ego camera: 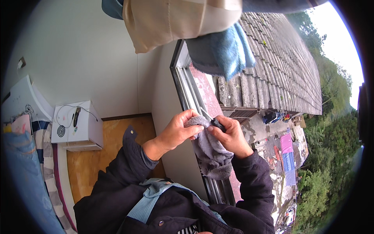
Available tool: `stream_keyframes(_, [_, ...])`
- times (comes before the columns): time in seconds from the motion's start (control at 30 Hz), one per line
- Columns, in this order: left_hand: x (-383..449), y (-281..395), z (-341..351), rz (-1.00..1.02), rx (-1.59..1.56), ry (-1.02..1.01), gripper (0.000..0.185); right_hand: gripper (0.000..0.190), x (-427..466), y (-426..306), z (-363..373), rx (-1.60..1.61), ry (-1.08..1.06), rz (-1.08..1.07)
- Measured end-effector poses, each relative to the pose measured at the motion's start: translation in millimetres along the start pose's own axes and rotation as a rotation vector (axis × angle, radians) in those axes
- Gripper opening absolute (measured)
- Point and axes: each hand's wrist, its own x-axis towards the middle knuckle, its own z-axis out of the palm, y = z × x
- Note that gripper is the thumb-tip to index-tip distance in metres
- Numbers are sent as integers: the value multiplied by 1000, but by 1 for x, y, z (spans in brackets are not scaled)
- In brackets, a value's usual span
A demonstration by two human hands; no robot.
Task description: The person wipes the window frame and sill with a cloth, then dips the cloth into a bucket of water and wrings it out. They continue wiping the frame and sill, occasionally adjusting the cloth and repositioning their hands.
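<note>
Over the sill of an open window, my left hand point(178, 130) pinches the upper end of a grey plush cloth point(214, 159). The rest of the cloth droops over the metal window track point(190, 90). My right hand point(233, 136) grips the black handle point(217, 125) of a slim tool, seemingly a screwdriver. Its thin metal shaft point(205, 113) points up and left, past the cloth. Both hands are close together, and the right thumb touches the cloth.
Beige fabric point(175, 23) and a fluffy blue cloth point(225, 49) hang overhead. At left are a white nightstand point(87, 125) with a mosquito coil point(61, 131) and cable, and a bed point(26, 175). Outside lie a corrugated roof point(271, 67), a yard point(266, 143) far below and trees.
</note>
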Motion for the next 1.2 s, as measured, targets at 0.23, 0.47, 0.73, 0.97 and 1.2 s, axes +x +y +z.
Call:
stream_keyframes(0.23, [26,-52,-22,-33,-45,-89,52,13,91,33,-6,-82,194,-206])
stream_keyframes(0.47, [45,-78,-38,134,142,53,59,22,222,108,-10,-666,421,-419])
stream_keyframes(0.73, [55,-91,-56,157,381,410,59,30,273,126,50,-549,313,-298])
stream_keyframes(0.97, [62,-111,-62,327,541,399,64,25,271,150,18,-847,212,-424])
stream_keyframes(1.2, [65,-102,-55,409,505,383,50,19,285,196,28,-1005,114,-488])
